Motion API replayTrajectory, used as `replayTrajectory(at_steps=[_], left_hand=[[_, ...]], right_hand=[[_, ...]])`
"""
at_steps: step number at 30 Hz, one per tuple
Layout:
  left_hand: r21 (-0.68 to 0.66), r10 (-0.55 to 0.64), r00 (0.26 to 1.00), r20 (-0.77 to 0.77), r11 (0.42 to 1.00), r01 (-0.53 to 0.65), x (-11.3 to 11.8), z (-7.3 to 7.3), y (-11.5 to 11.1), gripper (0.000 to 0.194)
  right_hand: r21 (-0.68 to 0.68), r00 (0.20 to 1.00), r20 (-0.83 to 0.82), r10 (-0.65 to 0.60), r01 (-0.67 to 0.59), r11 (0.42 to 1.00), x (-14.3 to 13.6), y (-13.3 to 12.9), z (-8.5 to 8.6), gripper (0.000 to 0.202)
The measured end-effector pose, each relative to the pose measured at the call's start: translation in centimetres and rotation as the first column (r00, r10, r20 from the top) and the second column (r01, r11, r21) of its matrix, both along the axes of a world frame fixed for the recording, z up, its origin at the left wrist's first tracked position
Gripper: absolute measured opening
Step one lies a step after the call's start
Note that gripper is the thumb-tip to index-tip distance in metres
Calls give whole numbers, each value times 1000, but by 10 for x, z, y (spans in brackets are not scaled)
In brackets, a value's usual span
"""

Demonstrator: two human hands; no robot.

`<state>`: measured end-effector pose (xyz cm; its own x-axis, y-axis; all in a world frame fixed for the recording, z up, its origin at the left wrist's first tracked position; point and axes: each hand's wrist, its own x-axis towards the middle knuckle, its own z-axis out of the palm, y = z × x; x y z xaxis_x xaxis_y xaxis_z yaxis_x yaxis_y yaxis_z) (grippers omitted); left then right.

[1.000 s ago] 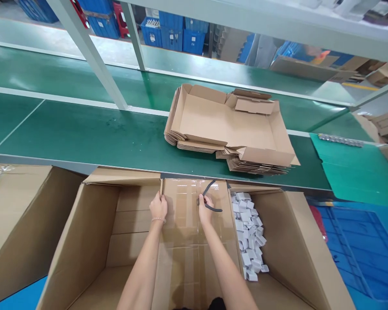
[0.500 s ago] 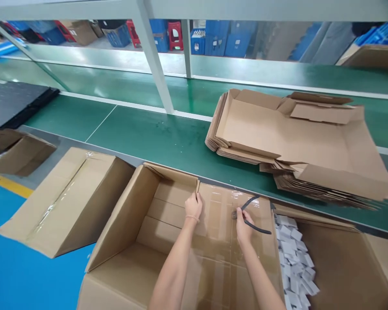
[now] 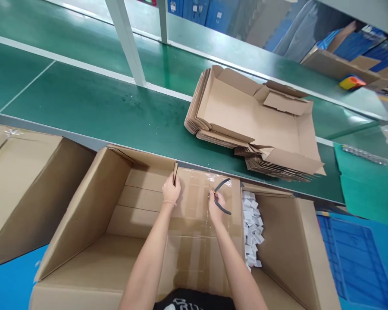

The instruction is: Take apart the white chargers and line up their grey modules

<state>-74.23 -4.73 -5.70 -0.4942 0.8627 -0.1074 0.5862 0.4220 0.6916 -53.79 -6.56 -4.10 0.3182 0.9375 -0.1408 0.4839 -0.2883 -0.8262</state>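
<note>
My left hand (image 3: 171, 190) is closed round the upper right edge of an open cardboard carton (image 3: 84, 206), whose visible inside holds nothing. Right of it lies a taped cardboard surface (image 3: 192, 215), with strips of clear tape across it. Over that surface my right hand (image 3: 216, 207) grips black-handled pliers (image 3: 223, 184) near the jaw end. The two handles spread apart and point away to the right; the jaws are mostly hidden by my fingers. Further right, small white boxes (image 3: 252, 224) fill part of another open carton (image 3: 281, 232).
A stack of flattened brown box blanks (image 3: 261, 120) sits on the green bench (image 3: 93, 103) ahead. A closed, taped carton (image 3: 22, 185) stands on the left. A blue crate (image 3: 358, 254) is at the right. A grey post (image 3: 126, 43) rises from the bench.
My view has turned to the right and down, so the scene has shifted left and more of the right side shows. Both hands keep their grips on the carton edge and the pliers.
</note>
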Motion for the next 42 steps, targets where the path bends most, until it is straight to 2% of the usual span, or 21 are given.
replayTrajectory(at_steps=[3, 5, 8, 11, 13, 16, 20, 30, 34, 38, 42], left_hand=[[46, -14, 1000, -19, 999, 15, -7, 7, -29, 47], [55, 21, 997, -74, 998, -17, -5, 14, -62, 52], [40, 24, 984, -175, 999, -18, 13, 23, -122, 56], [-18, -107, 966, -236, 994, 105, 38, 25, -171, 51], [-69, -218, 943, -249, 976, 208, 50, 21, -188, 47], [-138, -315, 911, -267, 948, 287, 56, 16, -192, 48], [-201, -346, 888, -302, 934, 296, 53, 16, -187, 50], [-255, -367, 871, -326, 922, 293, 56, 16, -188, 50], [-247, -362, 870, -334, 925, 290, 57, 16, -188, 50], [-241, -355, 870, -341, 928, 284, 58, 16, -188, 51], [-242, -359, 867, -346, 927, 287, 59, 16, -189, 51]], right_hand=[[11, 1000, -1, 19, -19, 1000, 0, 1, 1, 36], [16, 1000, -5, 27, -26, 1000, 1, 1, 1, 35], [28, 1000, -4, 28, -28, 999, 1, -3, 2, 34], [34, 1000, 2, 22, -22, 999, 2, -13, 3, 35], [33, 1000, 4, 23, -23, 999, 3, -20, 3, 37], [31, 999, 7, 33, -33, 999, 5, -27, 2, 38], [32, 999, 5, 46, -46, 998, 7, -35, 3, 37], [-4, 994, 33, 107, -107, 994, 14, -70, 12, 36], [-30, 991, 10, 134, -134, 991, 20, -98, 16, 35], [-53, 991, -29, 127, -129, 990, 24, -128, 17, 34], [-73, 992, -100, 81, -88, 993, 27, -137, 11, 34]])
